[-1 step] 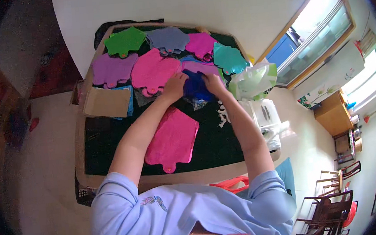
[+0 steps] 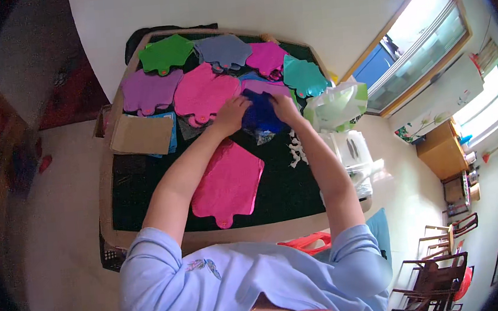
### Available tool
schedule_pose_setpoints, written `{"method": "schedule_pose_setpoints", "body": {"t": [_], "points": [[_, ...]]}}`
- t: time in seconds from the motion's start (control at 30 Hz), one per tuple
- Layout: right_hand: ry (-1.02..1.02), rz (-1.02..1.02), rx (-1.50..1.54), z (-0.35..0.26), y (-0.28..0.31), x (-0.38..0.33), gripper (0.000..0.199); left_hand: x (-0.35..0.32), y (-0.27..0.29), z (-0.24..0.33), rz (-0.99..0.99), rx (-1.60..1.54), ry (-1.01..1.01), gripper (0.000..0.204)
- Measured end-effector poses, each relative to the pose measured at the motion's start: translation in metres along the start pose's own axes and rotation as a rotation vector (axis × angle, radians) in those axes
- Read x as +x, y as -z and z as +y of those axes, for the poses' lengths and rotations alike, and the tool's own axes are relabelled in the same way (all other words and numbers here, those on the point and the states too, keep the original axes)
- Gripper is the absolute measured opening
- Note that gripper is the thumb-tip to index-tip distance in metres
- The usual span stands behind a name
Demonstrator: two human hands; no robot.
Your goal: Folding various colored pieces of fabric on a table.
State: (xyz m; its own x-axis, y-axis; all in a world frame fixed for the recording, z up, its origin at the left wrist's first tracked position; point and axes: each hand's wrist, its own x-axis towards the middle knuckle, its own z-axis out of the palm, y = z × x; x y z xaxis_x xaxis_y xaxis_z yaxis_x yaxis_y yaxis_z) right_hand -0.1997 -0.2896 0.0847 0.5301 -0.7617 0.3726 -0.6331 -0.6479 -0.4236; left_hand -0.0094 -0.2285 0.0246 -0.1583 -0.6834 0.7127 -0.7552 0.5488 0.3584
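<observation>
Both my hands reach to the middle of a table covered in black cloth (image 2: 147,206). My left hand (image 2: 230,114) and my right hand (image 2: 285,106) grip a shiny dark blue sheet (image 2: 260,118) from either side. A clear wrapper edge shows under it. Nearer to me a large shiny pink cut-out (image 2: 227,181) lies flat between my forearms. Beyond my hands lie more cut-outs: pink (image 2: 205,93), purple (image 2: 148,90), green (image 2: 164,53), grey (image 2: 223,51), magenta (image 2: 267,58) and teal (image 2: 304,75).
A brown cardboard piece (image 2: 142,134) rests on the table's left side. A white and green plastic bag (image 2: 336,105) and a white appliance (image 2: 352,149) stand at the right edge. Small white scraps (image 2: 296,148) lie near my right forearm. Wooden chairs (image 2: 443,280) stand at lower right.
</observation>
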Motion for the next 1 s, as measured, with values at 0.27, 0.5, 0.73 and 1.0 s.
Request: {"method": "schedule_pose_setpoints", "body": {"t": [0.27,0.5,0.73,1.0], "points": [[-0.013,0.042,0.038,-0.011,0.034,0.013,0.024,-0.004,-0.012,-0.015,-0.374,0.275,-0.280,0.029],[0.012,0.392,-0.097,0.023,0.086,0.055,0.023,-0.002,-0.022,0.011,-0.480,0.205,-0.050,0.025],[-0.027,0.576,-0.279,0.018,0.180,0.085,0.021,-0.004,-0.041,0.020,-0.541,0.233,0.082,0.037],[-0.070,0.691,-0.273,-0.005,0.239,0.074,0.025,0.012,-0.040,0.045,-0.553,0.309,0.155,0.038]]}}
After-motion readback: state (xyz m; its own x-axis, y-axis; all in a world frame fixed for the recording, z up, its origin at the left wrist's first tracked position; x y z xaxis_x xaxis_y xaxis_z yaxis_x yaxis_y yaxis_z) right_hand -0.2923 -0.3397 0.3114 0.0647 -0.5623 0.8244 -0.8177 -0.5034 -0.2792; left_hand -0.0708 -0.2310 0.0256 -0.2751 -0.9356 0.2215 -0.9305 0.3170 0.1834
